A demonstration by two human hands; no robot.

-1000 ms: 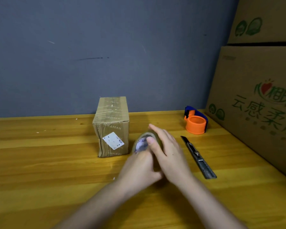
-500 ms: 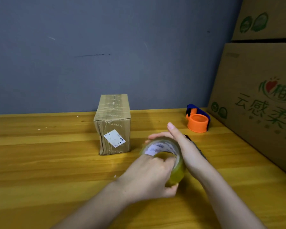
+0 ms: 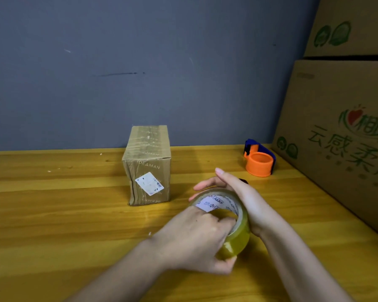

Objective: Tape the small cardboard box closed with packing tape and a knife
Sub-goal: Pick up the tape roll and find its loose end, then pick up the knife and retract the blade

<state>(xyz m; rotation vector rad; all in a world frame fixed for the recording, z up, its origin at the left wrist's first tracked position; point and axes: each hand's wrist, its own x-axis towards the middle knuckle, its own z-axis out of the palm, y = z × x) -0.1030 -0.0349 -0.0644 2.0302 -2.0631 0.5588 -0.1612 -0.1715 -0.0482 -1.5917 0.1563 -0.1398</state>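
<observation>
A small cardboard box (image 3: 147,164) with a white label stands upright on the wooden table (image 3: 52,214), its top covered in old tape. In front and to the right of it, my left hand (image 3: 194,240) grips a roll of clear yellowish packing tape (image 3: 231,227), fingers hooked into its core. My right hand (image 3: 238,192) lies against the roll's far side with fingers stretched toward the box. The knife lies behind my right hand; only a dark tip (image 3: 243,181) shows.
An orange and blue tape dispenser (image 3: 260,162) sits at the back right. Large printed cardboard cartons (image 3: 340,127) stand stacked along the table's right side. A grey wall runs behind the table.
The tape roll has turned and tilted so its core opening faces up, and moved nearer to me. My left hand has shifted into the core. My right hand now covers the knife.
</observation>
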